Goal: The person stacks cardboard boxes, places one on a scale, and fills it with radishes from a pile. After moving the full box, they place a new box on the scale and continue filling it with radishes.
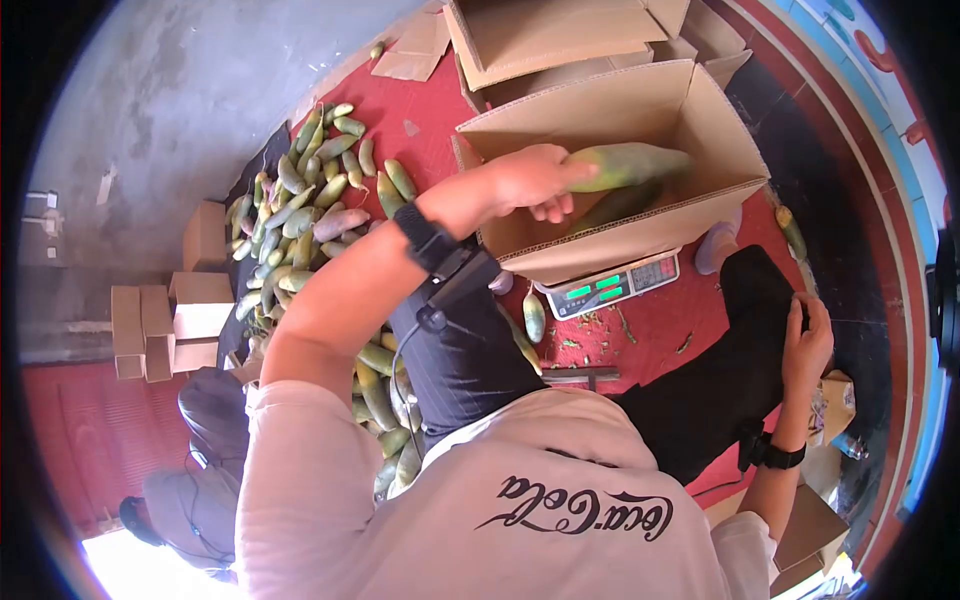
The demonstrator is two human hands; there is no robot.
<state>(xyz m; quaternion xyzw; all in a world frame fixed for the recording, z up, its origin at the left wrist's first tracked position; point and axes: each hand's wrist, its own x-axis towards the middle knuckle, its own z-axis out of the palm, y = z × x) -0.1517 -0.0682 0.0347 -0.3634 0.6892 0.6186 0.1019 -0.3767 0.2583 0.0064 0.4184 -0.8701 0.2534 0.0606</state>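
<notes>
My left hand (535,182) is closed around one end of a large green radish (632,165), holding it over the open cardboard box (600,250). Beneath that radish, partly hidden, another dark green radish (615,207) lies inside the box. The box stands on a digital scale (612,287) with lit green displays. On my bent right knee rests my right hand (807,345), fingers stretched out and nothing in them.
A heap of green radishes (300,215) spreads over the red floor at left. More cardboard boxes (560,40) stand behind, and smaller boxes (200,305) by the wall. Another person (200,500) sits at lower left. One radish (534,316) lies beside the scale.
</notes>
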